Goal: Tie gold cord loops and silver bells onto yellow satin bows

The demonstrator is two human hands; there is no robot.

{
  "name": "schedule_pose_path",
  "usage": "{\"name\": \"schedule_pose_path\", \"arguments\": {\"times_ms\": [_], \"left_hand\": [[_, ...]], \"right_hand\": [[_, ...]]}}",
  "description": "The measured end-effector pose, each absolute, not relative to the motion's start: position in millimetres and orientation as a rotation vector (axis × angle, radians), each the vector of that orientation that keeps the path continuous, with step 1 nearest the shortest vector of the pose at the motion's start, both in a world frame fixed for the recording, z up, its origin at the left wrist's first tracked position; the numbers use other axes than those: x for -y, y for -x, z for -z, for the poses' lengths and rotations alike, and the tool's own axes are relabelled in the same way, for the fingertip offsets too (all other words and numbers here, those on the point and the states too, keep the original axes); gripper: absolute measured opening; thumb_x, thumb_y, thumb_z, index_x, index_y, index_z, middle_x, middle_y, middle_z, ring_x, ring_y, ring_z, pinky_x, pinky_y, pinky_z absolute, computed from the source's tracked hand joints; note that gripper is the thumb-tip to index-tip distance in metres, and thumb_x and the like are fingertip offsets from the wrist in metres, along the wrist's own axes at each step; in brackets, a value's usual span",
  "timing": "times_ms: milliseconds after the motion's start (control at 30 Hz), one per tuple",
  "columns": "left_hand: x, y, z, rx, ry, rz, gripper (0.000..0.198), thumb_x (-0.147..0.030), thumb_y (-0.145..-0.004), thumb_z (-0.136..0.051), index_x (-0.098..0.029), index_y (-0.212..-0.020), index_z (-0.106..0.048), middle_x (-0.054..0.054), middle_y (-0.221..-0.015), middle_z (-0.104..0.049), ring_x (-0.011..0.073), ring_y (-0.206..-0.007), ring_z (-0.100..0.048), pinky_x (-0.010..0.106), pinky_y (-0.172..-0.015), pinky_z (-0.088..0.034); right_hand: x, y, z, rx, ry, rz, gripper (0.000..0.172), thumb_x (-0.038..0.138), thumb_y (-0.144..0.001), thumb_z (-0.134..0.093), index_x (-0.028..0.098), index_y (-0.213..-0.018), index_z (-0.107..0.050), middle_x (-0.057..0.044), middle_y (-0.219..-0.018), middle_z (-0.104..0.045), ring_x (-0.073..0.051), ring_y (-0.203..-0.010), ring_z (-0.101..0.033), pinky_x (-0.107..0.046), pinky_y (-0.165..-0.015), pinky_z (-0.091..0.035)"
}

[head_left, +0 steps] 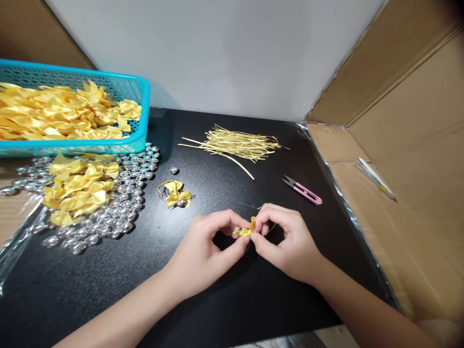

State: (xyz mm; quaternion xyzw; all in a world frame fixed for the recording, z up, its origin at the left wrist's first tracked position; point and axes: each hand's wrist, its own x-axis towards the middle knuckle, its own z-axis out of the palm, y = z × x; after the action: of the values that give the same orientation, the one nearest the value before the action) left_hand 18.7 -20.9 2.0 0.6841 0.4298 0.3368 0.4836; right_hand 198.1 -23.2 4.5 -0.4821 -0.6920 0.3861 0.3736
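Between my two hands, low over the black table, is a small yellow ribbon bow. My left hand pinches its left side between thumb and fingers. From the other side, my right hand pinches the bow too, and a thin gold cord shows by its fingers. To the left lies another yellow bow with a silver bead and a loop of gold cord. A single silver heart-shaped bead rests just above that. What sits under my fingertips is partly hidden.
A turquoise basket of yellow bows stands at the back left. Before it, yellow bows lie on a spread of silver beads. Gold cords are bundled at the back. Pink thread snips lie right; cardboard borders that side.
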Motion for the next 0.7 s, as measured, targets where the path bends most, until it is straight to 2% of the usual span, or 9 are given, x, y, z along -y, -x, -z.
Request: {"name": "schedule_pose_path", "arguments": {"times_ms": [67,267,367,700], "left_hand": [[21.0,-19.1,-2.0,-1.043,-1.639,-0.806,0.005,-0.018,-0.083,-0.064,-0.017,-0.085,-0.069,0.0,-0.073,-0.073,0.0122,-0.065,-0.065,0.02,-0.064,-0.051],[22.2,-19.5,-2.8,-1.059,-1.61,-0.821,0.004,-0.019,-0.082,-0.065,-0.017,-0.082,-0.068,0.0,-0.071,-0.071,0.0119,-0.064,-0.063,0.021,-0.063,-0.05],[22.1,-19.4,-2.2,-1.059,-1.577,-0.826,0.004,-0.019,-0.083,-0.065,-0.017,-0.082,-0.068,0.0,-0.071,-0.07,0.0115,-0.064,-0.062,0.02,-0.063,-0.049],[22.6,-19.5,-1.1,-1.057,-1.548,-0.832,0.006,-0.021,-0.085,-0.065,-0.017,-0.087,-0.067,0.001,-0.075,-0.071,0.0125,-0.068,-0.063,0.022,-0.066,-0.05]], "right_hand": [[23.3,-198.1,-4.3,1.764,1.214,-0.992,0.014,0.007,-0.068,-0.059,0.018,-0.061,-0.053,0.003,-0.061,-0.051,-0.011,-0.06,-0.049,-0.026,-0.061,-0.04],[21.4,-197.4,-1.9,1.402,1.158,-1.366,0.012,0.017,-0.073,-0.062,0.018,-0.064,-0.054,0.003,-0.061,-0.052,-0.011,-0.058,-0.048,-0.024,-0.057,-0.042],[18.0,-200.6,-1.7,1.326,1.1,-1.435,0.013,0.021,-0.074,-0.064,0.018,-0.065,-0.055,0.003,-0.06,-0.052,-0.01,-0.055,-0.046,-0.023,-0.053,-0.04],[21.8,-200.2,-7.3,1.677,1.165,-0.974,0.011,0.011,-0.075,-0.062,0.018,-0.068,-0.064,0.0,-0.063,-0.06,-0.012,-0.06,-0.054,-0.025,-0.058,-0.044]]}}
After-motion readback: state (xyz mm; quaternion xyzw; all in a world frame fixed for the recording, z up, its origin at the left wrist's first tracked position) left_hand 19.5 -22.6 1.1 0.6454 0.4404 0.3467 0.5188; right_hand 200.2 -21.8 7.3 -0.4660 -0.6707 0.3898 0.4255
